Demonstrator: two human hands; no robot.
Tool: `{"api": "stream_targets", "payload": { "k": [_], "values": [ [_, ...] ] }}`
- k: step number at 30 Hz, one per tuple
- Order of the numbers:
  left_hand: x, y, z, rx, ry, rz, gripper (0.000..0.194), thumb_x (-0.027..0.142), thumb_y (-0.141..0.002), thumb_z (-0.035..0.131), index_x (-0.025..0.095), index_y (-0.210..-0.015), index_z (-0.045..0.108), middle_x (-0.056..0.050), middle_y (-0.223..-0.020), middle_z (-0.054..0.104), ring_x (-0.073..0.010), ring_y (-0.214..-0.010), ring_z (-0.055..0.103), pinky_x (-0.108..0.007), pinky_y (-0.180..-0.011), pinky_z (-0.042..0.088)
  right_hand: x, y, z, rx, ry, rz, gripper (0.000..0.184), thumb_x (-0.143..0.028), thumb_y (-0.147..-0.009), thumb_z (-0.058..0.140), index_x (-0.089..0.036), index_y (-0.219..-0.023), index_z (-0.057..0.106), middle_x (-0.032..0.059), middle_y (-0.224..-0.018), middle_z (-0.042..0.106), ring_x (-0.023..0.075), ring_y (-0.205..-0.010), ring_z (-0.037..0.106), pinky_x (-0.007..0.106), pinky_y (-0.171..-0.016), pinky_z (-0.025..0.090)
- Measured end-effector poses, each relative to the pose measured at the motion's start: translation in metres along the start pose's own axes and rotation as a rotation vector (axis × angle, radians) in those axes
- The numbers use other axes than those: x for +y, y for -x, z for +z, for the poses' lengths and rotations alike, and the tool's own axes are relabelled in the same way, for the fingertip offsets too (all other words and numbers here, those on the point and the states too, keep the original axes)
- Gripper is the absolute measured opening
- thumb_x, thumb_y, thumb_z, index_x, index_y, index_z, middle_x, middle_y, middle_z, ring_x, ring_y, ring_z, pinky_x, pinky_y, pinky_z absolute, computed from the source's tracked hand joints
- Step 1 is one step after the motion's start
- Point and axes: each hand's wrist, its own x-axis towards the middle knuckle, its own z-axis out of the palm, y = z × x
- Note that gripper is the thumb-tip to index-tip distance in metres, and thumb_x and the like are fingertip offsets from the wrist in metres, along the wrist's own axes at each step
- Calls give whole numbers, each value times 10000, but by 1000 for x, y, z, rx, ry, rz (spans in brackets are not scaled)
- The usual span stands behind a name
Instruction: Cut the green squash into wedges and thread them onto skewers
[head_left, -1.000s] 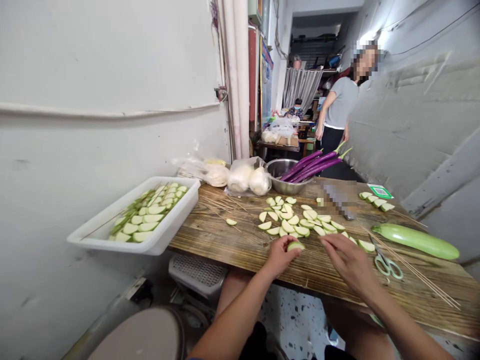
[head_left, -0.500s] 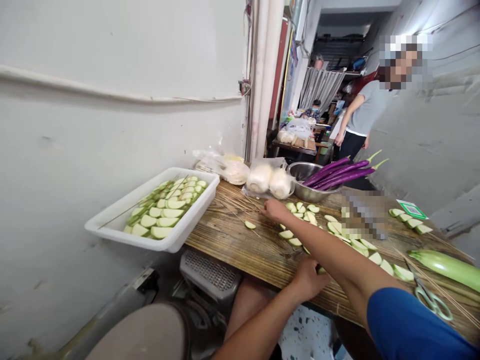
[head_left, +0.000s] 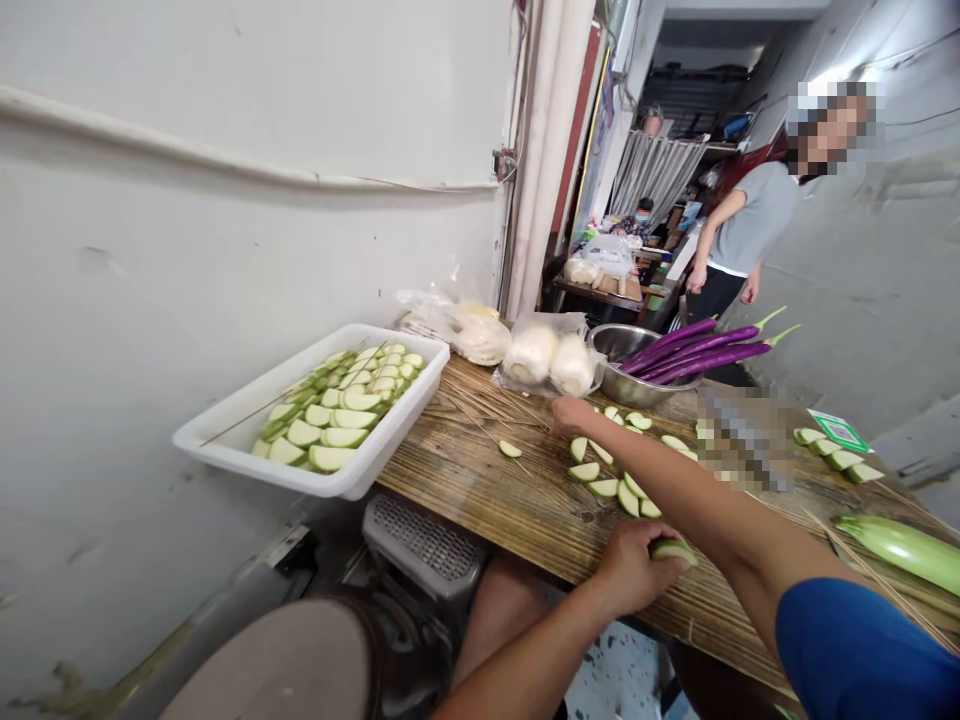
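Observation:
My left hand (head_left: 637,568) is closed on a half-round zucchini slice (head_left: 673,551), green-skinned with pale flesh, near the table's front edge. Further forward, my right hand (head_left: 573,416) is pinched at the ends of the thin bamboo skewers (head_left: 480,388), which lie in a loose bundle on the wooden table (head_left: 465,480); its fingertips are partly hidden. More slices (head_left: 603,488) are scattered beneath and beside my right forearm. One slice (head_left: 510,449) lies alone to the left. A whole pale green zucchini (head_left: 892,548) rests at the right.
At left, a white tray (head_left: 352,488) holds rows of skewered slices. Bagged white vegetables (head_left: 531,356) and a steel bowl (head_left: 637,392) with purple eggplants (head_left: 705,352) stand along the back. A person (head_left: 757,225) stands beyond the table. A plastic stool (head_left: 424,545) is below.
My left hand has lifted and turned, so the slice in it now shows. My right hand stays by the skewer ends. The view has shifted slightly left.

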Motion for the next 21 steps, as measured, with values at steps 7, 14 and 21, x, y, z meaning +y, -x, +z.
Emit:
{"api": "stream_targets", "payload": {
  "k": [7,14,21],
  "values": [
    [-3,-1,1,-1,-4,28,206,200,-660,592,167,-850,666,-3,-815,675,-161,-737,581,-236,-691,454,-10,2,2,-6,-4,-20,295,-312,-864,509,-154,-1114,519,70,-1109,544,176,-926,560,374,-777,479],
    [-4,-2,2,-9,-19,-15,222,186,-661,579,169,-864,667,-9,-821,675,-176,-752,572,-250,-686,457,-17,5,-2,22,-21,-39,304,-312,-863,510,-154,-1123,515,76,-1123,537,181,-941,555,380,-789,474],
    [-5,-1,1,16,60,6,214,219,-650,625,160,-849,675,-15,-797,670,-148,-711,573,-231,-669,445,-1,9,-20,8,-17,-37,301,-312,-862,512,-153,-1118,517,72,-1112,542,179,-929,559,375,-779,479]
  ]
}}
